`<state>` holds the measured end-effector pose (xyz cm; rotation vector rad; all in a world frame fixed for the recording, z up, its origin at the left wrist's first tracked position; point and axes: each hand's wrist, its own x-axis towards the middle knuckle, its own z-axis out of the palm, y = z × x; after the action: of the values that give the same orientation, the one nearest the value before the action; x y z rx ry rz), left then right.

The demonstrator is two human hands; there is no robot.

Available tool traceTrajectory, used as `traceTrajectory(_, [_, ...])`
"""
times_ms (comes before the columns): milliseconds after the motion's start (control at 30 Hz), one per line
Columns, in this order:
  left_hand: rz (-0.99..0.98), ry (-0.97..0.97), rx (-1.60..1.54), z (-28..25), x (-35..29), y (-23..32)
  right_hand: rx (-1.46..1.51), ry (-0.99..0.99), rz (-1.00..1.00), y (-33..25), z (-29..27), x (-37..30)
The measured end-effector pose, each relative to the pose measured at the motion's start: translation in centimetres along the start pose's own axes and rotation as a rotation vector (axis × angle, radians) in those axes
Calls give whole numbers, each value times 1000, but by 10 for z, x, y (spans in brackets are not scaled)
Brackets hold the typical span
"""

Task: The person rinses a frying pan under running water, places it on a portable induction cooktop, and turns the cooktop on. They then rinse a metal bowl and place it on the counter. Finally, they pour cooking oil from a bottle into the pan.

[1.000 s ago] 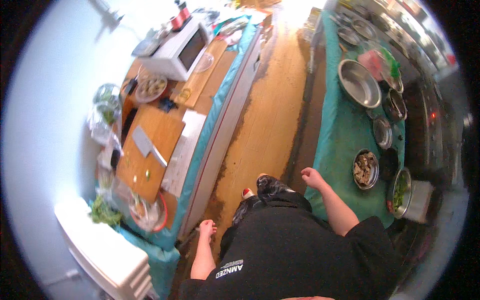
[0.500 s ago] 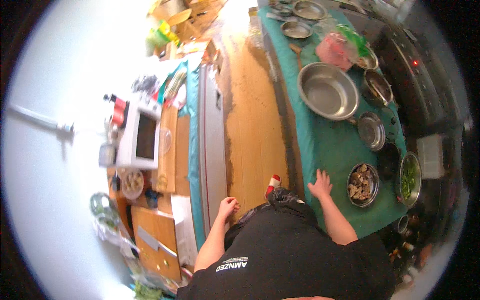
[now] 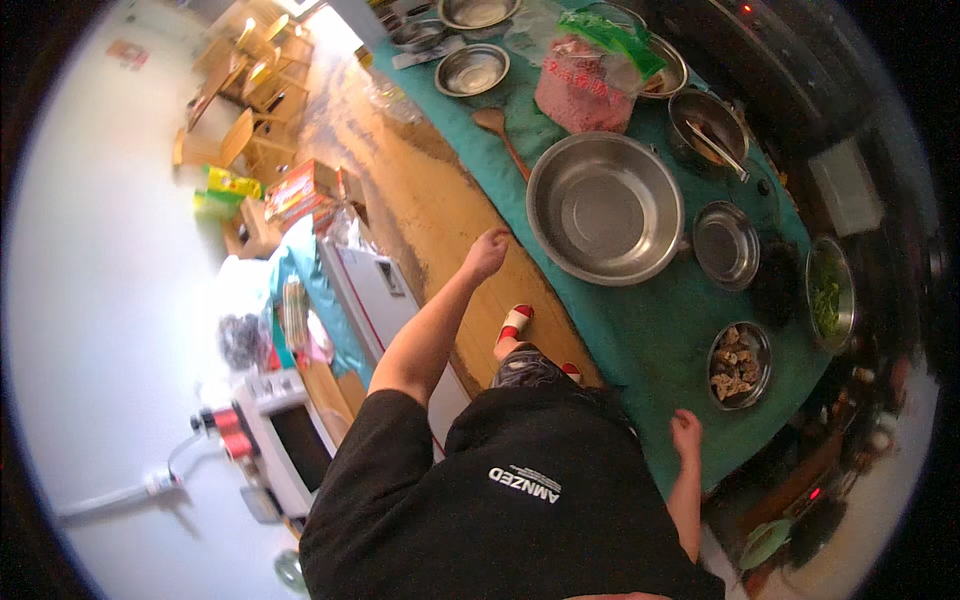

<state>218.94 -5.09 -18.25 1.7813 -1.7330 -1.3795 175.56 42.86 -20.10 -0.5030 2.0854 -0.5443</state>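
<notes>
My left hand (image 3: 488,252) reaches forward over the wooden floor, its fingers loosely curled and nothing visible in them. It is nearest to the left edge of a green-covered table, short of a large steel basin (image 3: 604,208). Low at my right side hangs my right hand (image 3: 686,432), fingers curled in, no object showing. Beyond it on the table is a steel bowl of brownish chunks (image 3: 736,370), which the hand does not touch. A smaller steel bowl (image 3: 727,245) stands between that bowl and the basin.
Behind the basin are a wooden spatula (image 3: 492,122), a pink bag with green top (image 3: 585,85) and a pot (image 3: 705,128). A bowl of greens (image 3: 828,295) stands far right. Left are a white chest freezer (image 3: 365,290) and a microwave (image 3: 290,430); wooden chairs (image 3: 240,140) stand far off.
My body has turned and moved forward along the table. My left hand has swung forward toward the basin. My right hand has come back from the tabletop, its spread fingers now curled.
</notes>
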Motion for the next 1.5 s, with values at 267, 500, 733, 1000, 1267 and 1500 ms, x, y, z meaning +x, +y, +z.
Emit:
traceTrajectory(267, [381, -69, 521, -4, 187, 44, 467, 146, 340, 90, 115, -121])
traceTrajectory(500, [227, -253, 731, -7, 226, 66, 349, 249, 335, 75, 197, -187])
traceTrajectory(733, [226, -50, 22, -37, 186, 40, 780, 57, 348, 9, 229, -189])
traceTrajectory(1000, [155, -618, -583, -143, 32, 88, 769, 111, 354, -27, 249, -174])
traceTrajectory(1267, [-68, -1204, -965, -137, -55, 162, 402, 202, 349, -21, 251, -157])
traceTrajectory(1500, [211, -1305, -198, -53, -88, 188, 619, 443, 329, 7, 270, -215])
